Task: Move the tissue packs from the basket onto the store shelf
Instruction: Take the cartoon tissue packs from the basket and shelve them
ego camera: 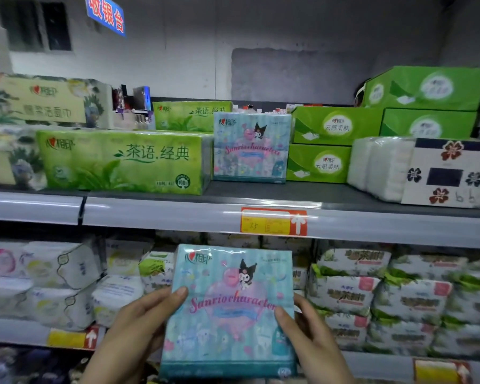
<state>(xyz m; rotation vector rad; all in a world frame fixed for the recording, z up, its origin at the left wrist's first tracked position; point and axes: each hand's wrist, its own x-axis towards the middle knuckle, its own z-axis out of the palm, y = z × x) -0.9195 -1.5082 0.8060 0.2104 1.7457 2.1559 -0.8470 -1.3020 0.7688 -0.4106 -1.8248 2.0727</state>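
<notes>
Below the shelf (178, 214), with your left hand (139, 325) and right hand (305, 328) gripping the pack (230, 306) by its sides, lift it level and seat it squarely before the matching pack (251, 146).

Grey wall (288, 31) w/ window (36, 26) upper L

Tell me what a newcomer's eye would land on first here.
The turquoise cartoon tissue pack at bottom centre, held up by the left hand and right hand at its sides. A matching pack stands on the shelf above, between a big green pack and green boxes, with an orange price tag on the shelf edge below it.
</notes>
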